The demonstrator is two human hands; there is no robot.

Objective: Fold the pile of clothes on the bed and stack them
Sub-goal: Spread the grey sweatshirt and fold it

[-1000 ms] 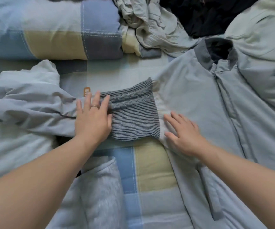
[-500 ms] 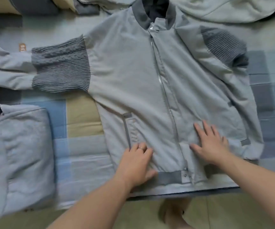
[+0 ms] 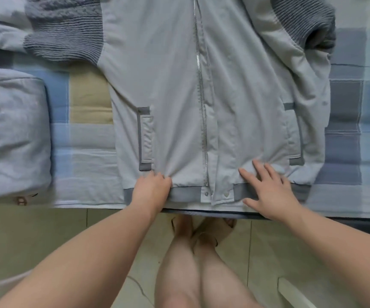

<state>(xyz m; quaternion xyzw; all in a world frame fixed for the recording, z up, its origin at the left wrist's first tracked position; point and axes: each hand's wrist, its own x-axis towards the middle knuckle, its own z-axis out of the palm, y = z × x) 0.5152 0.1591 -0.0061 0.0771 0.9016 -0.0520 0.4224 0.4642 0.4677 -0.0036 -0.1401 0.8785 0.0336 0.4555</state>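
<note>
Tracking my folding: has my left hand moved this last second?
Yes: the left hand went from the knit sleeve panel to the hem band of the jacket, toward me.

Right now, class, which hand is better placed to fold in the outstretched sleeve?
Left, likely. The left hand grips the jacket on the sleeve side; the right hand lies flat beyond the zip, farther away.

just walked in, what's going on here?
A person has a pale grey zip jacket spread front up on the checked bedspread. The left hand has its fingers curled into the fabric just above the hem band, left of the zipper. The right hand lies flat on the other side. The jacket is not yet folded. One folded grey garment sits on the bedspread to its left.
</note>
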